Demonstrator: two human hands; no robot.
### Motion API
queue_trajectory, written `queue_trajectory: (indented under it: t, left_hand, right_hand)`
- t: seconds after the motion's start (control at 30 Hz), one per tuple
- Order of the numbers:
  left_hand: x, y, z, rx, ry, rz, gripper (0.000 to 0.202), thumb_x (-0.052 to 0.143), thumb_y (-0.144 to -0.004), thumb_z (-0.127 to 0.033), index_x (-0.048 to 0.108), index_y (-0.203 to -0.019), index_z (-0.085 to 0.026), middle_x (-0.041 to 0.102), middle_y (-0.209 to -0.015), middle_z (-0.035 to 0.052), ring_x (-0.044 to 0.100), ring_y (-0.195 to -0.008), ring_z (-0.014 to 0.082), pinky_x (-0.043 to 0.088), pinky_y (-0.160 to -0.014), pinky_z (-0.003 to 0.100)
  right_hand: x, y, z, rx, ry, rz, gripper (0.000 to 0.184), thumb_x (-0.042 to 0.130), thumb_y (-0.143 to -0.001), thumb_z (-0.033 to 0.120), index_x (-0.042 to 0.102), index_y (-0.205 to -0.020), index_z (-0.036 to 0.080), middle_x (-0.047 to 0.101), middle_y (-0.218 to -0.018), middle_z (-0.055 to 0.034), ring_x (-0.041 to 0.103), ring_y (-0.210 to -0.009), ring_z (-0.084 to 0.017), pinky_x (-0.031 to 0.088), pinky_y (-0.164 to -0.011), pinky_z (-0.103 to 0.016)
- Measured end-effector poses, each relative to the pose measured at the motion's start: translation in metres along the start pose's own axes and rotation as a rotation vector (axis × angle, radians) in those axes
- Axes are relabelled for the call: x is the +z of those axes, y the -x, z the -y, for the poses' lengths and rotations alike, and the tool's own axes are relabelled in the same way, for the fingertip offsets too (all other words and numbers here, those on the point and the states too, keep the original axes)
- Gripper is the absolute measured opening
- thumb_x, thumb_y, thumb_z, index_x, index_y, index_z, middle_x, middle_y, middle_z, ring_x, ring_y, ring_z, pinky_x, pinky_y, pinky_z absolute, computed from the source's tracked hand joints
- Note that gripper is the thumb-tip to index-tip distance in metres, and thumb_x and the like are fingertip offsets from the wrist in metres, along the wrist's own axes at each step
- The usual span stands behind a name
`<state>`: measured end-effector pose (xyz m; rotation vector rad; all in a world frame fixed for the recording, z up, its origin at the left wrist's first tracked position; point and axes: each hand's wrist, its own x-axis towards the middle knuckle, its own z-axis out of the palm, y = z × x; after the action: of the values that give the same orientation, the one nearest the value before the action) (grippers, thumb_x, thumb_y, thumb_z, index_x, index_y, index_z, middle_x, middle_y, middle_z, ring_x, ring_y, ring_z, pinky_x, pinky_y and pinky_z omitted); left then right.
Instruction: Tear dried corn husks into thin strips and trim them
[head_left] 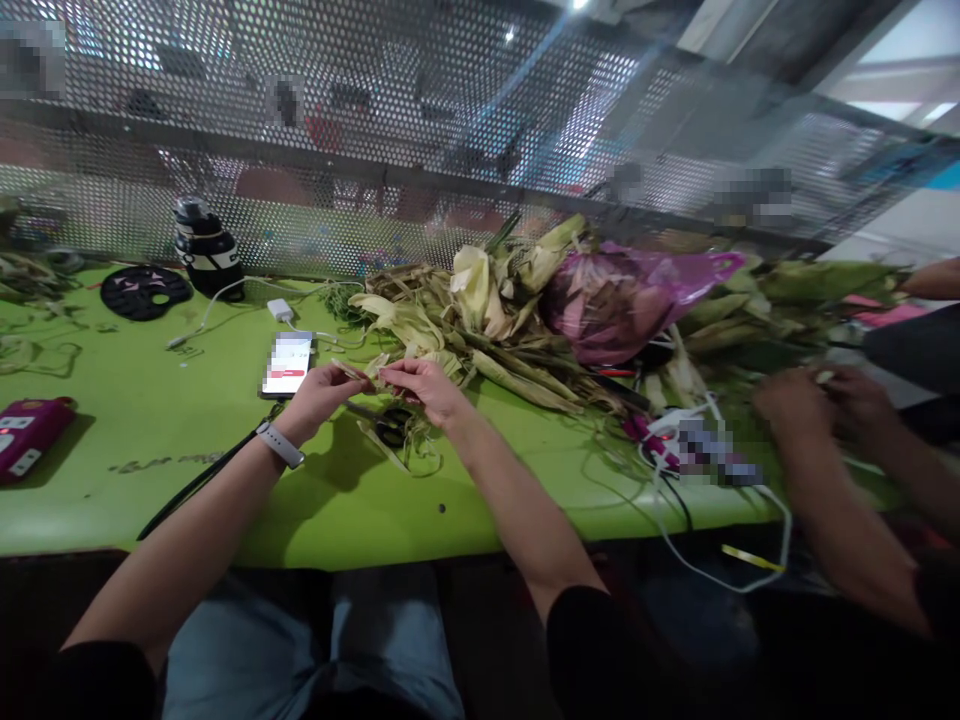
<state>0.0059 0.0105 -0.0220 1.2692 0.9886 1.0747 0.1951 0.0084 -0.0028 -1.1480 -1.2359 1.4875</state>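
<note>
Over the green table [352,530], my left hand [324,388] and my right hand [427,388] meet fingertip to fingertip. Between them is a pale strip of corn husk [377,368], pinched by the fingers of both. A watch with a light band circles my left wrist. Just below the hands lie black-handled scissors [391,428] among thin husk shreds [424,455]. Right behind my right hand spreads a big pile of dry corn husks [487,340]. A phone [286,365] with a lit screen rests beyond my left hand.
A pink plastic bag [607,300] sits on the husks. Further left are a black bottle [208,250], a black fan-like disc [146,290] and a purple power strip [30,437]. Cables and another power strip lie at right, near a co-worker's hands [795,410]. A perforated metal screen [315,150] stands behind.
</note>
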Motion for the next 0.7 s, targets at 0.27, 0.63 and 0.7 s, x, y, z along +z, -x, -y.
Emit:
queue_trajectory:
  t: [0.27,0.63,0.7]
  left_hand:
    - [0.002,0.002,-0.003,-0.065,0.133,-0.009,0.026,0.082,-0.064,-0.026,0.067,-0.079,-0.012,0.072,-0.079,0.0075,0.068,-0.071,0.0158,0.054,-0.074,0.033]
    - [0.009,0.008,-0.008,-0.053,0.118,-0.02,0.019,0.079,-0.068,-0.022,0.067,-0.078,-0.011,0.071,-0.073,0.0052,0.067,-0.067,0.0134,0.054,-0.074,0.031]
    - [0.009,0.007,-0.006,-0.047,0.129,-0.016,0.019,0.079,-0.068,-0.022,0.067,-0.078,-0.012,0.071,-0.074,0.005,0.067,-0.069,0.0137,0.054,-0.075,0.031]
  right_hand:
    - [0.006,0.001,-0.002,-0.008,-0.013,-0.002,0.026,0.082,-0.063,0.03,0.067,-0.075,0.014,0.067,-0.066,-0.0006,0.058,-0.052,-0.006,0.025,-0.038,-0.015]
    - [0.007,-0.001,-0.005,-0.049,0.019,0.001,0.03,0.081,-0.062,0.037,0.065,-0.075,0.015,0.067,-0.068,-0.0011,0.057,-0.052,-0.008,0.028,-0.039,-0.017]
    - [0.007,-0.004,-0.01,-0.103,0.034,-0.015,0.031,0.081,-0.06,0.039,0.066,-0.075,0.016,0.065,-0.067,0.001,0.054,-0.054,-0.007,0.034,-0.045,-0.019]
